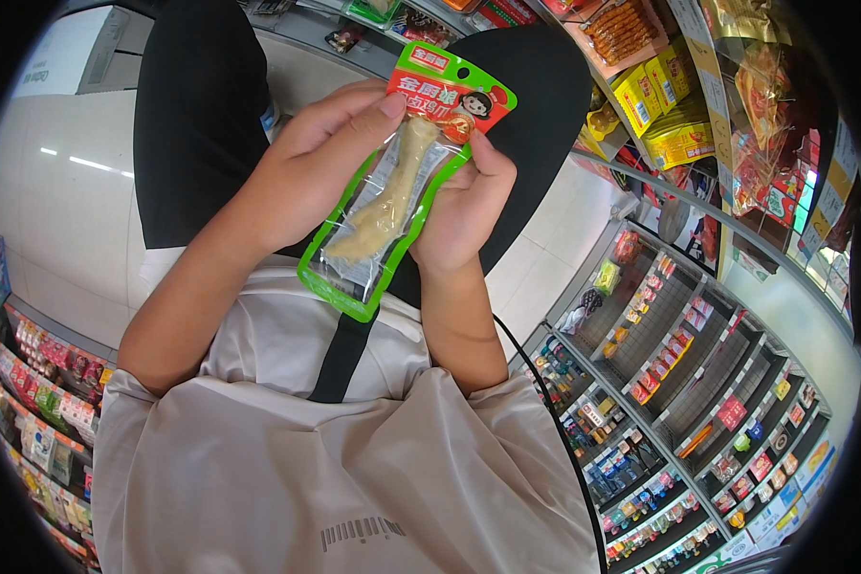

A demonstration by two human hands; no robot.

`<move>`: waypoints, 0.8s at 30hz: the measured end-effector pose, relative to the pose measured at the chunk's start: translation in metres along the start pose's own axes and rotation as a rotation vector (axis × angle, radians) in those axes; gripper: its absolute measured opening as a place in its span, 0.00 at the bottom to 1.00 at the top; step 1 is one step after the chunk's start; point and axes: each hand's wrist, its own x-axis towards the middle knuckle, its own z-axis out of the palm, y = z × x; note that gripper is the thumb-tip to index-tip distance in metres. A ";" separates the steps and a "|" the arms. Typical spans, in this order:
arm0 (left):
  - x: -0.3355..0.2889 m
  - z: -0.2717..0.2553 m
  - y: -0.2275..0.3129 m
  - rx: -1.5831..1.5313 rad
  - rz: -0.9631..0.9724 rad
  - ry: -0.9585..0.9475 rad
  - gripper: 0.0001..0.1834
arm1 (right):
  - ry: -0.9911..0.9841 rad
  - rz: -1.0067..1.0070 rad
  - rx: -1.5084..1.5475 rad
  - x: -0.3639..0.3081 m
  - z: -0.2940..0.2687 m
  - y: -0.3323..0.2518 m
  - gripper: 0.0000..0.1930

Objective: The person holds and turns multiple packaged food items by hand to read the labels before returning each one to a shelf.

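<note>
While a big rack [614, 311] w/ lots of small packs stands over on the R, neither hand is near it. Next in size is the pale shirt [335, 478], then the black trousers [201, 124], w/ the knees bent & wide apart. L hand [330, 143] is pinching the packet [407, 182] up near its top L edge: thumb flat on the front, most fingers hidden, so can't tell how they sit. R hand [464, 206] has the other side b/w thumb & bent fingers, a bit lower. It's all up over the lap, tipped, top leaning R, front facing up. So the picking-up bit seems done: packet's off the ground & prob. held firm. Not done, AFAICT: it looks shut all round, no rip that I can see, & it isn't put down anywhere. Inside, the drumstick [383, 210] lies along the clear part & looks whole. Smallest is the hole [463, 73] near the top, w/ nothing through it that I can see.
</note>
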 end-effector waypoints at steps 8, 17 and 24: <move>0.003 0.001 -0.006 0.103 0.188 0.023 0.15 | -0.037 0.041 -0.044 -0.001 0.002 0.000 0.29; 0.002 0.001 -0.007 0.091 0.156 0.012 0.15 | -0.004 0.019 -0.192 -0.005 0.007 0.001 0.23; 0.002 0.002 -0.007 0.111 0.193 0.017 0.14 | -0.094 0.018 -0.222 -0.005 -0.006 0.003 0.27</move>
